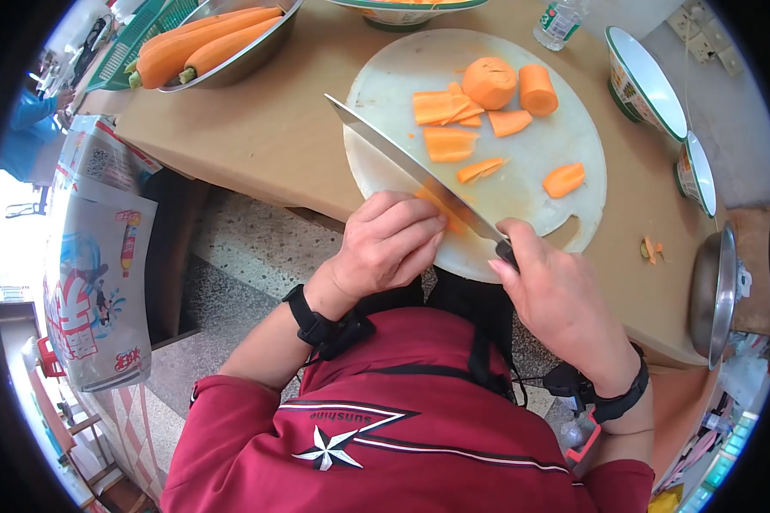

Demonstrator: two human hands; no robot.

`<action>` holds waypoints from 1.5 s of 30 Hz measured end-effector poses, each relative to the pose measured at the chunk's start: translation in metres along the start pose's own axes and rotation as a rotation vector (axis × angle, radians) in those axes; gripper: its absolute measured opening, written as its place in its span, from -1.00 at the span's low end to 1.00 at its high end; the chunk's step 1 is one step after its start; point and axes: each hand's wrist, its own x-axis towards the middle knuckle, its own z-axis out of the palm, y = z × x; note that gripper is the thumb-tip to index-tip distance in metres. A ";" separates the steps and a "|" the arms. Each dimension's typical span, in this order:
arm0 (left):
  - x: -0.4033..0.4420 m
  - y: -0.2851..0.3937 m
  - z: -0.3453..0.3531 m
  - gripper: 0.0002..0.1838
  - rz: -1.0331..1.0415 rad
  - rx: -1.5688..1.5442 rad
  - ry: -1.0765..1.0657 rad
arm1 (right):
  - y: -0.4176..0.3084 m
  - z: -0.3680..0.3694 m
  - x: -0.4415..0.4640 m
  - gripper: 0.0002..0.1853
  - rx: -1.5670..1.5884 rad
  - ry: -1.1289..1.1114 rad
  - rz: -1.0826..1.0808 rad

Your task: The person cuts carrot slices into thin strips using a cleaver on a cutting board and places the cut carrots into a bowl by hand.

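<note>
My right hand (565, 303) is wrapped round the black handle of a kitchen knife (411, 162). The wide blade slants up and left across the near part of a round white cutting board (376, 77). My left hand (389, 244) is closed, its curled fingertips beside the blade at the board's near edge. Orange carrot (453, 224) shows by those fingertips, mostly hidden by hand and blade. Beyond the knife lie two thick carrot chunks (490, 83), some flat slices (441, 107), a slab (450, 144), thin strips (482, 170) and a lone piece (564, 180) to the right.
A metal bowl of whole carrots (210, 51) stands at the back left, beside a green basket (137, 47). White enamel bowls (650, 81), a small bottle (560, 24), carrot scraps (652, 250) and a steel basin (712, 295) are on the right. A person in blue (30, 132) is at far left.
</note>
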 end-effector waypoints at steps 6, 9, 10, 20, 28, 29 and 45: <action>0.002 0.000 0.000 -0.76 -0.013 -0.020 0.025 | 0.006 -0.006 -0.030 -0.71 0.053 0.012 0.092; 0.003 0.002 0.000 -0.80 -0.010 -0.030 0.047 | 0.006 -0.007 -0.035 -0.68 0.078 0.041 0.104; 0.003 0.002 0.000 -0.79 -0.012 -0.037 0.048 | 0.006 -0.007 -0.037 -0.66 0.077 0.061 0.093; 0.000 0.001 0.000 -0.74 -0.009 -0.011 0.028 | 0.007 -0.008 -0.044 -0.63 0.065 0.081 0.065; 0.001 0.002 -0.002 -0.73 -0.027 -0.012 0.011 | 0.006 -0.010 -0.043 -0.62 -0.022 0.041 0.029; 0.002 0.002 -0.002 -0.73 -0.027 -0.011 0.010 | 0.005 -0.010 -0.044 -0.62 -0.021 0.041 0.027; 0.002 0.002 -0.003 -0.74 -0.030 -0.018 -0.003 | -0.005 -0.012 -0.013 -0.68 0.005 -0.128 0.100</action>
